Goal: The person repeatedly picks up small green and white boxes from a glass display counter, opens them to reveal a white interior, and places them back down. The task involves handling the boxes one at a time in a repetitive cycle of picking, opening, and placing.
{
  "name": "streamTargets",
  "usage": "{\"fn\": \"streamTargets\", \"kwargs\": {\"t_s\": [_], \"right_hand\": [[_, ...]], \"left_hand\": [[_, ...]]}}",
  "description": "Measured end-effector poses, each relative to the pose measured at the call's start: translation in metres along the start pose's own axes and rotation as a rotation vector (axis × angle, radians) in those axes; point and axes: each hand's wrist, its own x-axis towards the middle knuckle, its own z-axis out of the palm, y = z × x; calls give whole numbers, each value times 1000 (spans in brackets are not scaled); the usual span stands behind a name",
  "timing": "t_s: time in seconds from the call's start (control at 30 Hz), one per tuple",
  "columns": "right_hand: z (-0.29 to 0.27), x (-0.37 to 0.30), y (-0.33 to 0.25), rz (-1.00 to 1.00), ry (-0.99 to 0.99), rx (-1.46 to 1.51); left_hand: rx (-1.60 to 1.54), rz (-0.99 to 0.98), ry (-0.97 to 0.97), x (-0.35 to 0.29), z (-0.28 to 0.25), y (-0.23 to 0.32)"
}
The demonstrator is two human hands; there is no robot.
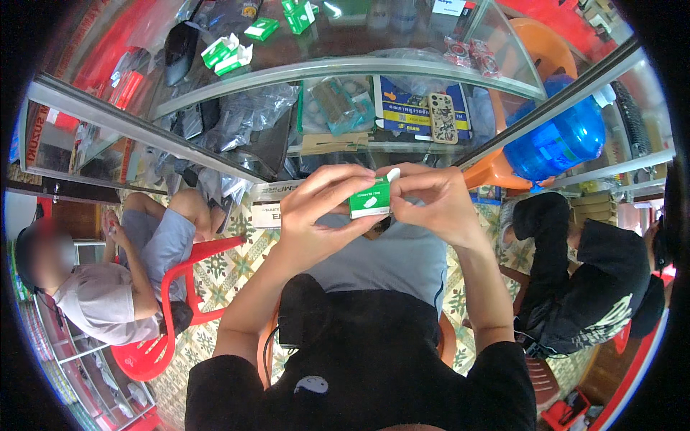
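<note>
A small green-and-white cardboard box (369, 199) is held up in front of me, over my lap. My left hand (316, 205) grips it from the left, fingers along the top and thumb beneath. My right hand (440, 201) pinches its right end, where a white flap (393, 174) sticks up. What lies inside the box is hidden. On the glass counter beyond, similar green boxes stand or lie: one closed box (261, 29), one upright box (298, 16) and a pair with raised white flaps (226, 54).
The glass counter's edge (345, 70) runs ahead of my hands. Below it are clear plastic bags (255, 108), a patterned phone (443, 118) and a green tray (302, 108). A blue water jug (557, 144) stands right. People sit left (108, 302) and right (596, 273).
</note>
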Motion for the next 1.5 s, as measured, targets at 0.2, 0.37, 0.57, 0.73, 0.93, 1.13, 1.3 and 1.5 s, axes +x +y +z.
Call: {"fn": "streamTargets", "kwargs": {"t_s": [0.2,0.37,0.57,0.73,0.93,1.13,1.3,1.5], "right_hand": [[3,3,-1,33,16,36],[0,5,1,-35,-39,-31],[5,3,5,43,-14,16],[1,2,11,154,-9,137],[-1,5,13,174,-54,210],[-1,1,11,161,68,278],[-24,0,5,107,228,289],[-60,28,-29,-211,520,-194]], "left_hand": [[-35,-88,52,-3,-1,-2],[-14,-67,35,0,-5,0],[17,-56,-11,-2,-3,-3],[-49,-129,-13,-4,-3,-1],[-77,-157,-33,-4,-5,0],[-127,-208,22,-7,-6,-4],[-144,-246,129,-10,-18,-11],[-79,-274,176,-16,-29,-17]]}}
